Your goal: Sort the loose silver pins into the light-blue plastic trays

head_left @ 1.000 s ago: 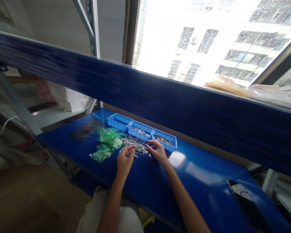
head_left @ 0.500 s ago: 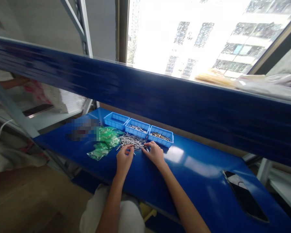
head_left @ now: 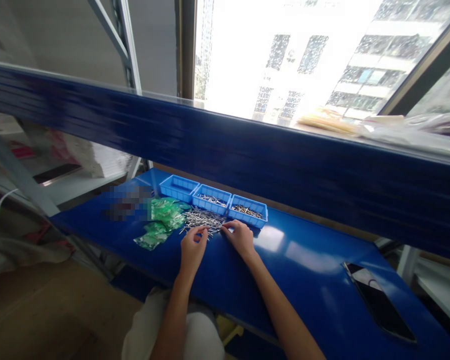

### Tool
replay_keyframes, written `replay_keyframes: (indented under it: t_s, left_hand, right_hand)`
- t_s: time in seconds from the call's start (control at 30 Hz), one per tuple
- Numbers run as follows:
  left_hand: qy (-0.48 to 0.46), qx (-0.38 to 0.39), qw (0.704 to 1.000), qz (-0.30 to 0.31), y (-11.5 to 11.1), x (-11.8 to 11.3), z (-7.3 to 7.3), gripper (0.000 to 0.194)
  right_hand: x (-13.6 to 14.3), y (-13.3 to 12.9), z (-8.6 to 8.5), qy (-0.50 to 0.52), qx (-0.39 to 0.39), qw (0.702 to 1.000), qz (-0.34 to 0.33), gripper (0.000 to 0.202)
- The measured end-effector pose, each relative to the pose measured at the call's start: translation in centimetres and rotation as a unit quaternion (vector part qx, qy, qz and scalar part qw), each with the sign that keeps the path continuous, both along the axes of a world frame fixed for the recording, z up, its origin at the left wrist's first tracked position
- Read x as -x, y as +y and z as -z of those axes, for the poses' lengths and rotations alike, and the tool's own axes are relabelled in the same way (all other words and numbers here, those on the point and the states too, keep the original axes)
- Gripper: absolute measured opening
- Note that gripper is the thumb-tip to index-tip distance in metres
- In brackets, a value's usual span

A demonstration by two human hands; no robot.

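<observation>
A loose pile of thin metal pins (head_left: 202, 219) lies on the blue table (head_left: 225, 280). At its near edge, my left hand (head_left: 194, 244) has thumb and fingertips pinched together; what they hold is too small to make out. My right hand (head_left: 240, 236) is at the pile's right edge, its thumb and forefinger closed together at the pins, with any held piece too small to tell. Behind the pile stand a blue bin with silvery pins (head_left: 212, 199) and one with darker, brownish pins (head_left: 248, 211). Green plastic bags (head_left: 165, 216) lie left of the pile.
Another blue bin (head_left: 179, 188) stands at the left of the row. A phone (head_left: 378, 300) lies at the right. A blue shelf beam (head_left: 225, 135) crosses above the table. A second phone (head_left: 58, 173) rests on a side shelf at left.
My right hand's thumb and forefinger have drawn closer together. My left hand has barely moved. The other person's arm at the far left is out of sight.
</observation>
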State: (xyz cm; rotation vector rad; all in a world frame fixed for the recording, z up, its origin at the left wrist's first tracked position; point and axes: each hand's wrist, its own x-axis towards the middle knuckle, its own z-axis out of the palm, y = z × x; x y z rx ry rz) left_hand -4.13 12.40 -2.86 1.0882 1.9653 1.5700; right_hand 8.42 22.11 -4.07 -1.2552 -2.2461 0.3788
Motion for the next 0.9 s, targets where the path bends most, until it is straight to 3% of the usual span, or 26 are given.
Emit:
replay_keyframes:
  t_s: [0.3, 0.63, 0.7, 0.9]
  left_hand:
    - [0.01, -0.004, 1.0, 0.011, 0.0, -0.1, 0.2, 0.029]
    - [-0.007, -0.012, 1.0, 0.006, 0.0, -0.2, 0.4, 0.03]
    - [-0.01, -0.017, 1.0, 0.006, 0.0, -0.2, 0.4, 0.032]
    - [-0.021, -0.017, 1.0, -0.003, 0.0, -0.2, 0.3, 0.041]
  right_hand:
    - [0.2, -0.1, -0.2, 0.022, 0.003, 1.0, 0.007, 0.021]
    - [0.5, -0.1, -0.5, 0.119, 0.047, 0.992, 0.004, 0.025]
    - [0.7, 0.2, -0.4, 0.176, 0.094, 0.98, -0.021, 0.03]
    - [1.4, 0.1, -0.8, 0.32, 0.241, 0.907, -0.131, 0.033]
